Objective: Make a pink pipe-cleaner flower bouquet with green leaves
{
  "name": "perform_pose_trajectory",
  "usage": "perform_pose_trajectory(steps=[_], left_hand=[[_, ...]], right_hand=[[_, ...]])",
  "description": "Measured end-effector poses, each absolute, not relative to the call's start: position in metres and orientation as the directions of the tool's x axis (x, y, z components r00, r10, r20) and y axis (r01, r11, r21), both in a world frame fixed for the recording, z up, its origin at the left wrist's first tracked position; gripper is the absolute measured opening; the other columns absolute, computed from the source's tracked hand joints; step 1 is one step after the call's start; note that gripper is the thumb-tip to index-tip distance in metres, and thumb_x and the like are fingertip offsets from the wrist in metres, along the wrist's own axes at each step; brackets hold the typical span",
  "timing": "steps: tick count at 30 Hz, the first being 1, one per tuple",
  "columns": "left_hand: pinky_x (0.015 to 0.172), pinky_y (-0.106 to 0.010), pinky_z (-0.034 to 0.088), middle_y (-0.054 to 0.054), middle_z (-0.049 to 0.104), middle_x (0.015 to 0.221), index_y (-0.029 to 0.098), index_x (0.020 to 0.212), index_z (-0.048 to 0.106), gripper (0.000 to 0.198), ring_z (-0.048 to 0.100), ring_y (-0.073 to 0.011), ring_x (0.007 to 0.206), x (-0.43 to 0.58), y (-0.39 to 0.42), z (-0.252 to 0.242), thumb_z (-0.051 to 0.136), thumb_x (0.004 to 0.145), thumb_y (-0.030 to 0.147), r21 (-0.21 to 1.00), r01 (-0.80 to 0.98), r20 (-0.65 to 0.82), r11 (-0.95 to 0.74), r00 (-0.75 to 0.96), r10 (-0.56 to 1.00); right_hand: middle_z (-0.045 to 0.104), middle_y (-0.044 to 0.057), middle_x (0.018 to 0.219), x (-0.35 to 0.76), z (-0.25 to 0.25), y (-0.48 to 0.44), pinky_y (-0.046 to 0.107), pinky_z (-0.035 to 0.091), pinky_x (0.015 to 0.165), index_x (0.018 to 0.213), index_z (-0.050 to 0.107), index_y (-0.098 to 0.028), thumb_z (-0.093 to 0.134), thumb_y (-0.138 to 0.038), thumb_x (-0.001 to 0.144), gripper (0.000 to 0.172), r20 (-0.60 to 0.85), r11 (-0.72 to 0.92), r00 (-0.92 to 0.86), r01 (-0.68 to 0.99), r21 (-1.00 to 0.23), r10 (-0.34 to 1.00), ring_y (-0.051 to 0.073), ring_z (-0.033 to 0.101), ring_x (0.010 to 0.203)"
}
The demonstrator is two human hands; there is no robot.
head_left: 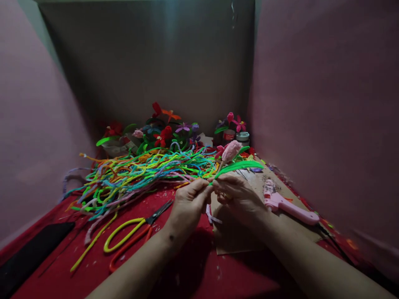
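Both hands meet above the front of the table, fingertips pinched together. My left hand is closed on the lower end of a green pipe cleaner leaf. My right hand is closed just beside it, gripping the base of the same leaf. Above the fingers rises a fluffy pink pipe cleaner flower on a pale stem, with the long leaf slanting to the right. The join of stem and leaf is hidden by the fingers. Scissors with yellow and red handles lie left of my left hand.
A heap of coloured pipe cleaners covers the back left. Finished flowers stand behind it. On the right, a pink glue gun rests on a cardboard sheet. A black flat object lies at the left edge; walls rise on both sides.
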State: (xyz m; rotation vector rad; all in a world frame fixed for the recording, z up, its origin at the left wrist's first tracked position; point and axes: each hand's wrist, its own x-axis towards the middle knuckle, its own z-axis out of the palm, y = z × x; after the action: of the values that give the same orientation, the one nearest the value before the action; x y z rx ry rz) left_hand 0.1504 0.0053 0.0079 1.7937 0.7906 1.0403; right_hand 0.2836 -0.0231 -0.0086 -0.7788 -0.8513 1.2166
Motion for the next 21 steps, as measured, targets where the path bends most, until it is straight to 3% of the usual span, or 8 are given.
perform_pose_trajectory(steps=[3, 7, 13, 15, 18, 21], left_hand=[[0.038, -0.017, 0.023, 0.005, 0.045, 0.049, 0.015, 0.061, 0.050, 0.026, 0.034, -0.0035, 0.037, 0.149, 0.011, 0.011, 0.056, 0.080, 0.031, 0.994, -0.081, 0.106, -0.074, 0.532, 0.840], [0.034, -0.014, 0.019, 0.006, 0.046, 0.049, 0.014, 0.069, 0.052, 0.019, 0.027, -0.0005, 0.032, 0.145, 0.016, 0.010, 0.060, 0.078, 0.029, 0.931, -0.233, -0.047, 0.282, 0.688, 0.724], [0.032, -0.013, 0.017, 0.009, 0.036, 0.047, 0.014, 0.075, 0.055, 0.015, 0.012, 0.0004, 0.033, 0.143, 0.017, 0.012, 0.060, 0.079, 0.027, 0.859, -0.220, -0.093, 0.463, 0.821, 0.563], [0.033, -0.014, 0.017, 0.008, 0.037, 0.048, 0.014, 0.074, 0.055, 0.018, 0.015, -0.0007, 0.033, 0.144, 0.016, 0.013, 0.056, 0.081, 0.031, 0.923, -0.157, -0.096, 0.352, 0.790, 0.606], [0.039, -0.017, 0.025, 0.003, 0.046, 0.053, 0.015, 0.065, 0.054, 0.024, 0.032, -0.0043, 0.039, 0.146, 0.013, 0.010, 0.053, 0.082, 0.033, 0.990, 0.045, 0.081, -0.133, 0.590, 0.804], [0.053, -0.020, 0.033, 0.000, 0.051, 0.060, 0.016, 0.065, 0.057, 0.014, 0.043, -0.0086, 0.053, 0.147, 0.010, 0.003, 0.057, 0.077, 0.022, 0.761, 0.272, 0.449, -0.590, 0.436, 0.780]], right_hand=[[0.054, -0.001, 0.065, 0.285, -0.008, -0.024, 0.024, 0.027, 0.050, 0.068, 0.066, -0.019, 0.068, -0.032, 0.071, 0.014, 0.241, 0.236, 0.031, -0.362, -0.902, 0.970, 0.009, 0.038, 0.056], [0.054, 0.000, 0.066, 0.288, -0.008, -0.022, 0.024, 0.028, 0.050, 0.069, 0.067, -0.017, 0.067, -0.025, 0.072, 0.009, 0.290, 0.271, 0.006, -0.375, -0.887, 0.957, 0.009, 0.040, 0.059], [0.056, 0.000, 0.063, 0.289, -0.010, -0.018, 0.023, 0.026, 0.048, 0.065, 0.067, -0.016, 0.073, -0.024, 0.063, 0.010, 0.184, 0.146, -0.030, -0.487, -0.861, 0.983, 0.008, 0.041, 0.053], [0.058, 0.001, 0.066, 0.290, -0.011, -0.018, 0.024, 0.027, 0.049, 0.066, 0.068, -0.017, 0.075, -0.022, 0.061, 0.010, 0.165, 0.152, 0.016, -0.490, -0.859, 0.986, 0.008, 0.042, 0.056], [0.058, 0.001, 0.068, 0.288, -0.011, -0.018, 0.024, 0.026, 0.049, 0.066, 0.069, -0.018, 0.075, -0.021, 0.059, 0.010, 0.154, 0.195, 0.126, -0.462, -0.865, 0.980, 0.009, 0.041, 0.057], [0.057, 0.001, 0.067, 0.285, -0.011, -0.021, 0.024, 0.025, 0.049, 0.064, 0.068, -0.018, 0.075, -0.023, 0.059, 0.010, 0.133, 0.202, 0.190, -0.414, -0.888, 0.973, 0.009, 0.039, 0.058]])
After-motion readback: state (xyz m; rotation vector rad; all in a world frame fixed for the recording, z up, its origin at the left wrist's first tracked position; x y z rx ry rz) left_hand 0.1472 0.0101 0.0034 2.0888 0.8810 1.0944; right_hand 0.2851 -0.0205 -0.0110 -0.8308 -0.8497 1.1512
